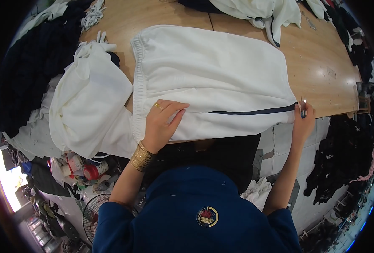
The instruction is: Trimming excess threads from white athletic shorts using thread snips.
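Observation:
A pair of white shorts (220, 63) lies flat on the wooden table, its gathered elastic waistband to the left and a dark navy stripe (254, 111) running along the near side to the hem. My left hand (160, 124), with a ring and gold bangles on the wrist, is closed, thumb and forefinger pinching the fabric near the stripe's left end. At the right hem corner, my right hand (303, 122) is closed around small metal thread snips (303, 110), tips pointing away from me. Its thumb and forefinger touch the hem at the stripe's end.
Another white garment (90, 84) is heaped on the left, beside a dark cloth pile (35, 63). More white clothing (254, 10) lies at the table's far edge. Below are a fan (95, 215), a red-and-white container (93, 170) and black garments (338, 156) on the floor at right.

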### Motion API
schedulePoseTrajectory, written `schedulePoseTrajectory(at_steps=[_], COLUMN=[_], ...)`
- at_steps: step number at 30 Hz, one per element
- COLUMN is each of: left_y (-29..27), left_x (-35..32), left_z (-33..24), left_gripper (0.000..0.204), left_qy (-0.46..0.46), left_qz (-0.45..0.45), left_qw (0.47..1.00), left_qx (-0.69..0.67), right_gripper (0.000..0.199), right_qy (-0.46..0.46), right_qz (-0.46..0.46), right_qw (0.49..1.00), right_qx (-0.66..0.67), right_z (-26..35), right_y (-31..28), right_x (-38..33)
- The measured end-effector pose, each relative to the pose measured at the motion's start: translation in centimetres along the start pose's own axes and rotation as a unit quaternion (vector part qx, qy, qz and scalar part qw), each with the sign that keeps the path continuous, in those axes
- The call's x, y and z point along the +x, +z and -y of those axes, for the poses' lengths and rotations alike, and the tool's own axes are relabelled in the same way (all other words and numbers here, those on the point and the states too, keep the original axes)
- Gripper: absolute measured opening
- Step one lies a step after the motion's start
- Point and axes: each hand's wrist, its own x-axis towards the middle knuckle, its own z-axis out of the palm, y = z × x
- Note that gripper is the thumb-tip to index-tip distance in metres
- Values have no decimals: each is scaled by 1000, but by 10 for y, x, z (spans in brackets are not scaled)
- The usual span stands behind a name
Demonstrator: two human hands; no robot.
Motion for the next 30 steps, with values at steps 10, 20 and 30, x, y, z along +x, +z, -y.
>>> schedulePoseTrajectory(at_steps=[10,20,30], left_y=[34,30,25], left_x=[11,7,-17], left_z=[16,19,-2], left_gripper=[20,32,41], left_qy=[29,-29,12], left_qz=[118,141,185], left_qw=[992,989,982], left_qx=[43,14,-19], right_gripper=[31,36,51], right_qy=[-111,-92,-190], right_qz=[353,337,245], right_qw=[911,919,942], right_qx=[179,181,125], right_z=[136,128,115], right_y=[46,65,73], right_x=[-57,-62,-80])
